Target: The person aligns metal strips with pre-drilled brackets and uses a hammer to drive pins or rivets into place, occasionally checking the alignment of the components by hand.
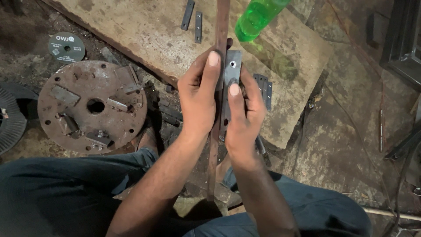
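Knees: dark trousers (66,193) are seen at the bottom edge, the person being seated low over a dirty floor (342,131).

Bar: a long rusty metal bar (213,149) is held upright between the knees and runs up out of the top of the view; it is judged stiff, fairly heavy for its width and rough with rust, so unlikely to slip.

Left hand: the left hand (197,94) is wrapped around the bar, with the thumb laid along its front near the plate.

Right hand: the right hand (243,112) is closed on a small grey plate (232,66), thumb pressed on its face, fingers behind.

Plate: a flat steel strip with a drilled hole near its top is held flush against the bar's right side (whether the edges are truly aligned cannot be told); it is judged light, rigid and smooth, with possibly sharp cut edges, and best pinched by its faces below the hole.

Slab: a worn stone slab (144,30) lies behind the hands, with more grey strips (264,87) just beside the right hand and two further (193,19) away.

Far items: a rusty round flange (92,107), a cutting disc (66,47) and a green plastic bottle (256,17) are seen beyond.
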